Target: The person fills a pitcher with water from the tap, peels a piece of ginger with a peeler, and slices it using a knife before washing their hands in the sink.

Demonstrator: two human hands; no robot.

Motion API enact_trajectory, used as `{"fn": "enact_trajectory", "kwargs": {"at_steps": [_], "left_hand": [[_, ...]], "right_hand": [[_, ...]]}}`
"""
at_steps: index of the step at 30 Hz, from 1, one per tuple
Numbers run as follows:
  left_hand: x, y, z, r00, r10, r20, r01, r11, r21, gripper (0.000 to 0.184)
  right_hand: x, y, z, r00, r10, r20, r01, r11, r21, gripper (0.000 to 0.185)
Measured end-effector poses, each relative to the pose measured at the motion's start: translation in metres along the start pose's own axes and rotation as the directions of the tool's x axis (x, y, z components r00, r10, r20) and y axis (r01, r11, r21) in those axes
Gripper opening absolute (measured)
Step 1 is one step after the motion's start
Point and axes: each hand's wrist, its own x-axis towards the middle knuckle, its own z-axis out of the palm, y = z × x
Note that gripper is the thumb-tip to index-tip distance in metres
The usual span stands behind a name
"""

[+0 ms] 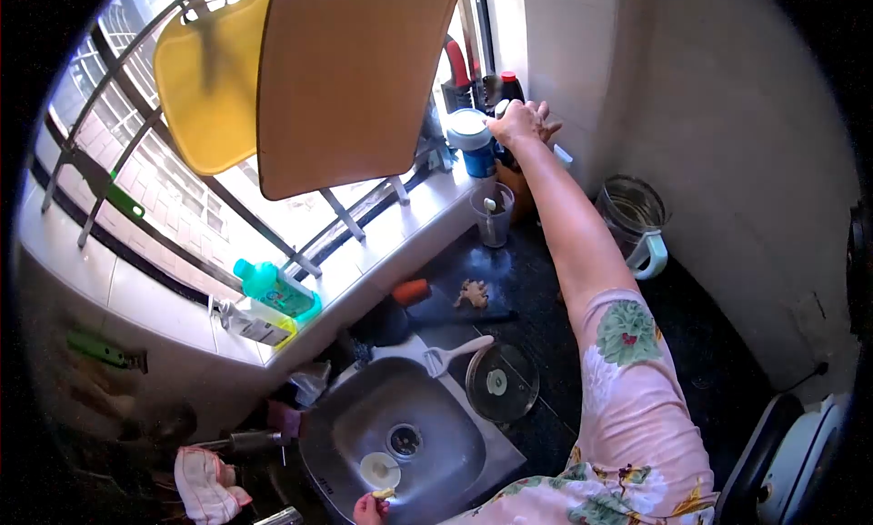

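My right hand (526,125) is stretched out to the bottles in the window corner, its fingers partly curled near a dark bottle with a red cap (509,87). What it grips, if anything, is hidden. Just left of it stands a blue container with a white lid (469,130). At the bottom, my left hand (369,509) pinches a small yellowish piece (385,494) over the edge of the sink (346,425). A small white bowl (380,470) sits in the sink beside that piece, near the drain.
Behind the sink lie a ginger root (472,294), an orange piece (412,292), a white-handled peeler (455,354) and a round glass lid (502,382). A glass jug (634,223) stands by the wall. Green and white bottles line the sill; boards hang on the window bars.
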Motion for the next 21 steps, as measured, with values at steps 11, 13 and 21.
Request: {"fn": "enact_trajectory", "kwargs": {"at_steps": [11,13,21], "left_hand": [[-0.028,0.023,0.032,0.998,-0.059,-0.002,0.059,0.998,-0.035,0.014],[-0.025,0.020,0.029,0.997,-0.069,0.027,0.070,0.997,-0.032,0.016],[-0.012,0.019,0.031,0.994,-0.005,0.109,0.014,0.996,-0.086,0.016]], "right_hand": [[0.027,-0.010,0.022,0.911,-0.098,-0.401,0.128,0.991,0.050,0.021],[0.029,-0.024,-0.011,0.878,-0.133,-0.459,0.192,0.978,0.084,0.022],[0.027,-0.044,-0.136,0.667,-0.233,-0.708,0.571,0.770,0.284,0.034]]}}
